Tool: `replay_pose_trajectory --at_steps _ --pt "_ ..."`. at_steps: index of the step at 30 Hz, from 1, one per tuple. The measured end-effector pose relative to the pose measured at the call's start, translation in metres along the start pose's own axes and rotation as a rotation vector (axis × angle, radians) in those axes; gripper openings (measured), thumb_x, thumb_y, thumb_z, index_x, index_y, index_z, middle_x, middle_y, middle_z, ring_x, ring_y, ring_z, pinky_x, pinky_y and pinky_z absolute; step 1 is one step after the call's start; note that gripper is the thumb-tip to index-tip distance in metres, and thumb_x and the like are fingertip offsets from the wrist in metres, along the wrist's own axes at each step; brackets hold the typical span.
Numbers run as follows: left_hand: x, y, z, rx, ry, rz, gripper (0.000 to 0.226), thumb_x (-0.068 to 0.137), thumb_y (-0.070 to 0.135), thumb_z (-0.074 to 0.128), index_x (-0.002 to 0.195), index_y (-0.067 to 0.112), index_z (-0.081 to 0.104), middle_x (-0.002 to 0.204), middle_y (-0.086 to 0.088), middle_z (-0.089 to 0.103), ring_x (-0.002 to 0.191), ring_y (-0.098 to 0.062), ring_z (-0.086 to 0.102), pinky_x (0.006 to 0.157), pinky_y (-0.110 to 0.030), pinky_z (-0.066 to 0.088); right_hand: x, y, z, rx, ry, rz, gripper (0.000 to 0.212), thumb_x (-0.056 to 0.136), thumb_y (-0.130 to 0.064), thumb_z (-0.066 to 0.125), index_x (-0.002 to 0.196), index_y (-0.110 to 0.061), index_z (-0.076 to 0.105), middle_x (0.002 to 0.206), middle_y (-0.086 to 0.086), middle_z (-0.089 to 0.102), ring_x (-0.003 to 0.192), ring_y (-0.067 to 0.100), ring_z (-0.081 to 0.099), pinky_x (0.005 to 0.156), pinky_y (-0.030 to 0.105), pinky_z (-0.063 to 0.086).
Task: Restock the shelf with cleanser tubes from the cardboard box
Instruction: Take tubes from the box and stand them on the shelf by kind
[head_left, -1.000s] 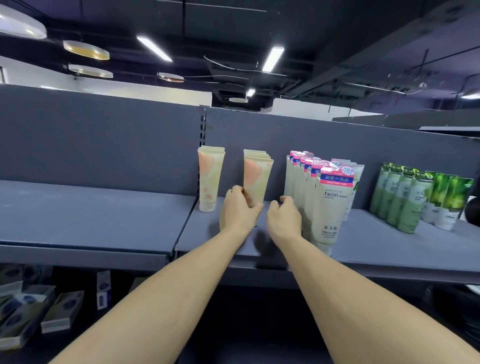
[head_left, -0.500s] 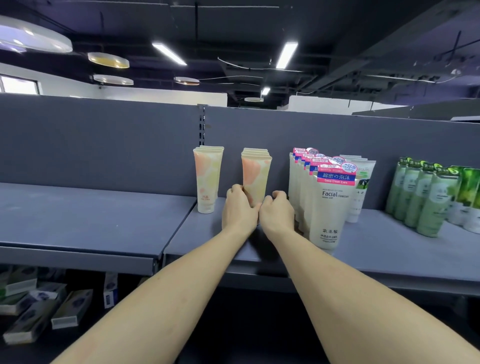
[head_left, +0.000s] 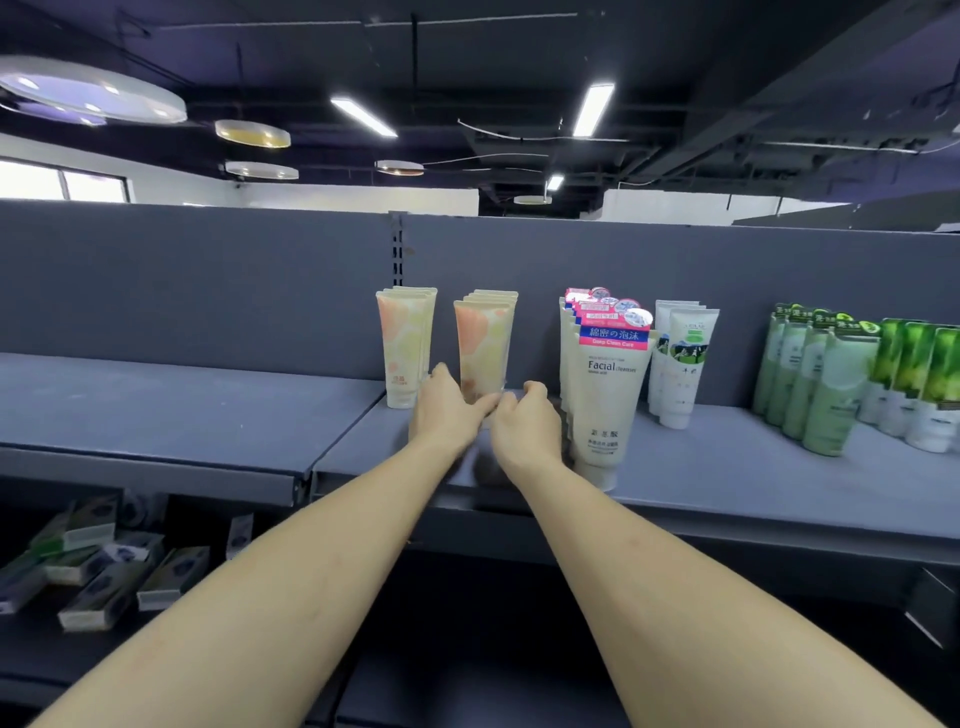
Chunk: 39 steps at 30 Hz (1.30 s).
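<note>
Two rows of peach-and-cream cleanser tubes stand upright on the grey shelf (head_left: 701, 467): a left row (head_left: 405, 345) and a right row (head_left: 483, 343). My left hand (head_left: 447, 410) and my right hand (head_left: 527, 428) meet at the base of the right row's front tube. Both hands grip its cap end, which they hide. The cardboard box is out of view.
Right of my hands stand a row of white "Facial cleanser" tubes (head_left: 605, 395), white tubes with a green label (head_left: 680, 358) and green tubes (head_left: 831, 384). The shelf section on the left (head_left: 171, 410) is bare. Flat boxes (head_left: 98, 571) lie on the lower shelf at left.
My right hand has moved left from the white tubes to join the left hand at the peach tube's base. The view has shifted left, so the shelf's contents sit further right.
</note>
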<state>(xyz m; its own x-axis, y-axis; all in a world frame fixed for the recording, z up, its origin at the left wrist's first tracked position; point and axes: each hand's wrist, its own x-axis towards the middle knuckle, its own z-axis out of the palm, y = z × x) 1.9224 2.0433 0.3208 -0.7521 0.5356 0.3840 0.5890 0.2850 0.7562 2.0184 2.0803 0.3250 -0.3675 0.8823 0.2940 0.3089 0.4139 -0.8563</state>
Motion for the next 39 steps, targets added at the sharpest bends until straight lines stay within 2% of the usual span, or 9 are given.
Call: replay_pose_trajectory --at_steps 3,7,11,13,16,22,27,34,39 --pt "-0.018 -0.002 -0.015 0.079 0.012 0.061 0.064 0.09 0.039 0.065 0.142 0.008 0.045 0.142 -0.009 0.05 0.128 -0.027 0.05 0.097 -0.038 0.044 -0.019 0.0 -0.009 -0.003 -0.011 0.005 0.035 0.105 -0.021 0.038 0.134 -0.004 0.046 0.132 0.017 0.056 0.119 0.033 0.054 0.081 0.031 0.036" --pt "-0.055 0.001 -0.043 0.144 0.064 0.076 0.03 0.093 0.025 0.058 0.12 0.016 0.063 0.12 -0.001 0.065 0.108 -0.021 0.06 0.084 -0.033 0.049 -0.054 -0.002 -0.023 -0.004 -0.022 -0.002 0.037 0.102 -0.02 0.043 0.136 -0.007 0.045 0.134 0.014 0.056 0.12 0.031 0.054 0.08 0.029 0.034" --pt "-0.1 0.002 -0.067 0.149 0.083 0.067 0.018 0.092 0.022 0.052 0.106 0.021 0.063 0.102 0.003 0.066 0.09 -0.018 0.06 0.068 -0.031 0.047 -0.093 -0.003 -0.034 -0.022 -0.014 -0.028 0.046 0.099 -0.02 0.052 0.142 -0.011 0.041 0.136 0.009 0.055 0.119 0.026 0.055 0.085 0.031 0.042" --pt "-0.125 -0.002 -0.077 0.176 0.073 0.064 0.013 0.092 0.024 0.051 0.098 0.022 0.062 0.096 0.004 0.065 0.086 -0.018 0.061 0.067 -0.031 0.048 -0.118 -0.001 -0.041 -0.045 -0.002 -0.049 0.05 0.097 -0.025 0.056 0.144 -0.015 0.041 0.137 0.004 0.054 0.119 0.023 0.056 0.087 0.031 0.044" --pt "-0.165 -0.011 -0.089 0.217 0.029 0.064 0.013 0.092 0.026 0.051 0.097 0.022 0.063 0.096 0.007 0.065 0.089 -0.017 0.062 0.07 -0.03 0.046 -0.161 0.006 -0.054 -0.076 0.005 -0.065 0.054 0.093 -0.031 0.062 0.142 -0.02 0.043 0.137 -0.002 0.054 0.117 0.018 0.057 0.085 0.029 0.046" --pt "-0.246 -0.035 -0.09 0.228 -0.203 0.014 0.029 0.09 0.024 0.055 0.118 0.023 0.063 0.113 0.005 0.064 0.099 -0.019 0.061 0.08 -0.031 0.049 -0.237 0.032 -0.08 -0.132 -0.031 0.003 0.065 0.089 -0.038 0.068 0.144 -0.021 0.038 0.135 -0.004 0.052 0.106 0.016 0.056 0.082 0.034 0.05" --pt "-0.296 -0.047 -0.074 0.211 -0.31 -0.017 0.029 0.09 0.023 0.055 0.119 0.021 0.062 0.115 0.004 0.062 0.098 -0.017 0.06 0.079 -0.03 0.048 -0.278 0.063 -0.1 -0.163 -0.051 0.072 0.065 0.089 -0.038 0.067 0.145 -0.021 0.038 0.133 -0.004 0.052 0.103 0.015 0.055 0.086 0.036 0.052" --pt "-0.353 -0.055 -0.013 0.227 -0.447 -0.03 0.03 0.092 0.025 0.055 0.121 0.021 0.061 0.118 0.004 0.063 0.103 -0.018 0.061 0.084 -0.032 0.05 -0.304 0.136 -0.123 -0.232 -0.124 0.176 0.067 0.09 -0.036 0.067 0.148 -0.02 0.036 0.137 -0.001 0.052 0.105 0.017 0.056 0.086 0.036 0.051" --pt "-0.389 -0.061 0.059 0.26 -0.565 -0.075 0.033 0.092 0.025 0.055 0.124 0.021 0.061 0.122 0.002 0.063 0.109 -0.019 0.06 0.09 -0.033 0.05 -0.31 0.22 -0.148 -0.258 -0.164 0.293 0.066 0.09 -0.032 0.068 0.147 -0.017 0.037 0.13 0.001 0.056 0.1 0.018 0.056 0.079 0.029 0.043"
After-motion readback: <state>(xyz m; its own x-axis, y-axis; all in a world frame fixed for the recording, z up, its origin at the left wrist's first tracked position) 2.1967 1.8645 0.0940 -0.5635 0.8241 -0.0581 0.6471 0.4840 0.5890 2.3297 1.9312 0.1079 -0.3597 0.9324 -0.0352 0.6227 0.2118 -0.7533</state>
